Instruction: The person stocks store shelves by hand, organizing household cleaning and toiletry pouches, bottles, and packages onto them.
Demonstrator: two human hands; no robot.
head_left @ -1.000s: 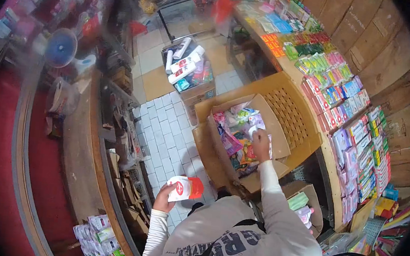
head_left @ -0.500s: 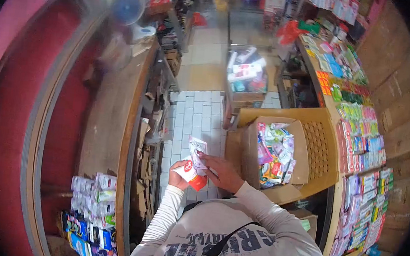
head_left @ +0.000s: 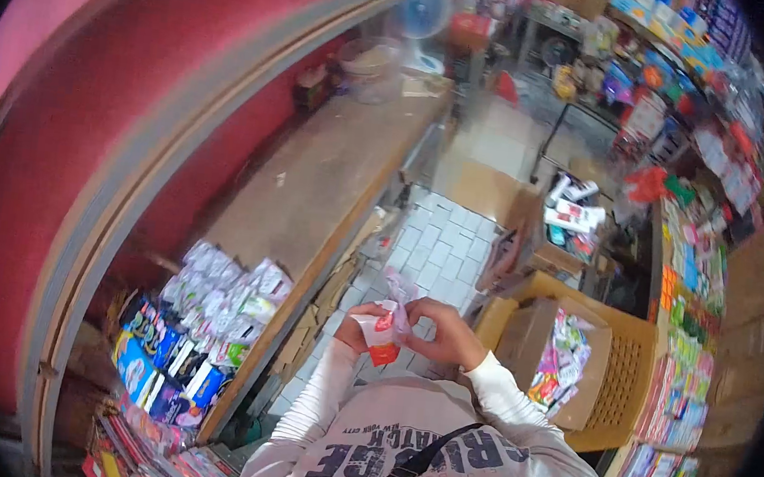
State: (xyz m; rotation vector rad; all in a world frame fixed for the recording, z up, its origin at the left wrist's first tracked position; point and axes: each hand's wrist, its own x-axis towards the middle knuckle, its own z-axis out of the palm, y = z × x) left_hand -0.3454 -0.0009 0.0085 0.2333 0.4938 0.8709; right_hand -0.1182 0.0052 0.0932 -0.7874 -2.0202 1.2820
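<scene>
My left hand [head_left: 354, 327] is closed round a red and white packet [head_left: 379, 341] in front of my chest. Against that packet, my right hand [head_left: 443, 333] pinches a pale purple and white packet [head_left: 401, 286], thumb and fingers bent. The purple packet is blurred and its upper end points away from me. Right of my hands stands a yellow plastic basket [head_left: 629, 391], with a cardboard box [head_left: 518, 339] inside it. Small colourful packets [head_left: 563, 359] fill that box.
At left runs a long wooden shelf [head_left: 314, 177] with stacked pale packets [head_left: 225, 292] and blue packs [head_left: 167, 365] at its near end. Rows of packets [head_left: 679, 396] line the right counter. Ahead are a carton of white goods [head_left: 572, 225], a blue fan [head_left: 423, 8] and tiled floor [head_left: 444, 244].
My view has turned left, so more of the left shelf shows. The purple packet has tipped and now sits closer against the red and white one, and my right fingers have bent into a pinch.
</scene>
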